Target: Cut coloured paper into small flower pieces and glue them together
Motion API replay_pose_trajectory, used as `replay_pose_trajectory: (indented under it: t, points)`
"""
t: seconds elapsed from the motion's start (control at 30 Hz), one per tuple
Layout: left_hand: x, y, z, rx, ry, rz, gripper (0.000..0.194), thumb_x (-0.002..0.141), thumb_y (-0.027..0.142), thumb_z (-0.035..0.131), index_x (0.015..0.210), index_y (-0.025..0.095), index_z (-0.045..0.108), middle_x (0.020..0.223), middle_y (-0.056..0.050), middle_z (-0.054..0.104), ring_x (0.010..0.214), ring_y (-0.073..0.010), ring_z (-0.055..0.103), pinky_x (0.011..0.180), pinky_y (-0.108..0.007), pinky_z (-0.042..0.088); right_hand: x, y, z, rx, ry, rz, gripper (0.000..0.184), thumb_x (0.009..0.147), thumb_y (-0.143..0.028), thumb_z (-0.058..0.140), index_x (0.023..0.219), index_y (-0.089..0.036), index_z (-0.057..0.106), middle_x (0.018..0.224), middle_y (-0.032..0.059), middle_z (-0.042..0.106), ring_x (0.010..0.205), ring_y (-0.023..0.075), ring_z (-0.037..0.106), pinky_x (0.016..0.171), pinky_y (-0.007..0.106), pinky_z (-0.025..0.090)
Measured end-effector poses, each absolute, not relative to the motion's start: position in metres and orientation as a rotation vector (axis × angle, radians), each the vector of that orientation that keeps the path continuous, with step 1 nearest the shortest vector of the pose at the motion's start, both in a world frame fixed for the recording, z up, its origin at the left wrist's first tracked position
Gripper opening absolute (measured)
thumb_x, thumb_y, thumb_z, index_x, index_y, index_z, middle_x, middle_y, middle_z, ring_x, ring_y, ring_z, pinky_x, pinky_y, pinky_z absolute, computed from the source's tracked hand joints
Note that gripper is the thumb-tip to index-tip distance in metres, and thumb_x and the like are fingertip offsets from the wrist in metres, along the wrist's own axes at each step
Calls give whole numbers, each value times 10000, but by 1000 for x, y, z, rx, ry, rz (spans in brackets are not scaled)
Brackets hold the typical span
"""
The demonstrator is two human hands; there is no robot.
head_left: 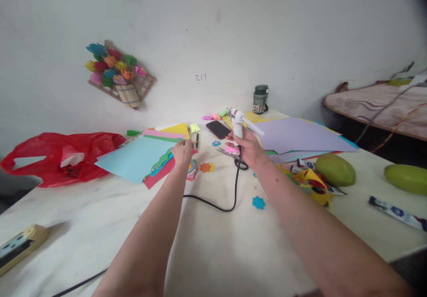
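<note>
My right hand [250, 148] is wrapped round the handle of a white hot glue gun [238, 125], held upright above the table, its black cord [236, 185] hanging down and curving left. My left hand [183, 152] is closed in a pinch over the coloured paper sheets; its fingertips are turned away, so what they hold is hidden. Beside it lie a light blue sheet [138, 152], a green wavy-edged strip [163, 160] and a red strip [162, 175]. An orange paper flower [207, 167] and a blue one [258, 202] rest between my arms. Pink-handled scissors [230, 150] lie behind the cord.
A red plastic bag [50, 154] is at the left, a power strip [23, 246] nearer. Toward the back are a phone [218, 129], purple sheets [296, 134] and a green bottle [260, 99]. Green fruits [335, 169], paper scraps [313, 183] and a glue tube [398, 212] lie right.
</note>
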State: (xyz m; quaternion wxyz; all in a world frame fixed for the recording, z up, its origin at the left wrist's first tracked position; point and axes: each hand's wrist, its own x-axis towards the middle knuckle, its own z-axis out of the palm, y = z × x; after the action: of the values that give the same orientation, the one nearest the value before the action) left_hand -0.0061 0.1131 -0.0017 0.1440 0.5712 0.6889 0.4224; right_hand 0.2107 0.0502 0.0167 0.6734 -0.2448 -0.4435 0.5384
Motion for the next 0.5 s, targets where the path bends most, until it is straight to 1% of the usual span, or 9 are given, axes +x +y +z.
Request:
replay_pose_trajectory:
  t: [0.07,0.13,0.23,0.37,0.43,0.5]
  points:
    - [3,114,-4,1508,1862,1291,253,793,294,517,909,154,692,804,-88,724,842,-227,687,743,-304,528,210,50,16,-565,-989,1196,486,587,-229,741,1043,-282,582,784,-39,590,722,128,570,669,300,517]
    - [14,114,-5,1377,1710,1334,209,761,239,571,903,125,674,758,-84,712,774,-207,693,709,-290,543,211,50,16,-595,-994,1171,570,598,-232,723,1134,-307,545,789,-45,580,680,115,545,605,271,495]
    - [26,114,-5,1279,1465,1358,197,721,151,630,909,95,639,759,-73,695,712,-171,688,681,-271,563,213,51,13,-662,-988,1139,565,608,-239,705,1144,-300,538,805,-37,580,666,113,526,562,255,465]
    - [32,118,-5,1251,1364,1306,331,708,99,666,1028,96,580,735,-40,673,650,-137,669,655,-269,574,211,54,6,-725,-922,1163,594,595,-243,710,1154,-300,515,823,-33,582,672,118,524,546,252,456]
    - [32,123,-6,1274,1390,1259,317,689,106,696,986,104,584,742,-41,675,630,-134,663,645,-268,572,208,56,2,-733,-914,1182,630,589,-247,718,1178,-297,501,824,-28,580,677,122,527,546,254,457]
    - [32,128,-7,1301,1420,1199,235,681,123,710,887,113,596,755,-52,679,635,-138,668,633,-255,564,204,58,-3,-729,-939,1181,655,592,-258,724,1203,-297,491,824,-22,580,684,126,532,544,254,453]
